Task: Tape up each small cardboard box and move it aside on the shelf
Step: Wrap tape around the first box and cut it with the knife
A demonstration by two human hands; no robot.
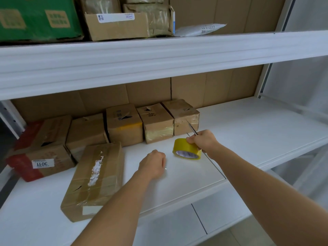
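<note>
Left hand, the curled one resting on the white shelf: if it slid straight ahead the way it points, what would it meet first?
Probably the small brown cardboard box with glossy tape on its front, in the back row. The left hand has only bare white shelf before it, though depth is uncertain.

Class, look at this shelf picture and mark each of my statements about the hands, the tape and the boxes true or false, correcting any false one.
1. The right hand holds the yellow tape roll. True.
2. The left hand grips a box. False: it holds nothing, curled above the white shelf.
3. The right hand also holds a thin metal blade. True.
4. The tape roll is red. False: it is yellow.
5. The long flat box stands upright. False: it lies flat.
</note>
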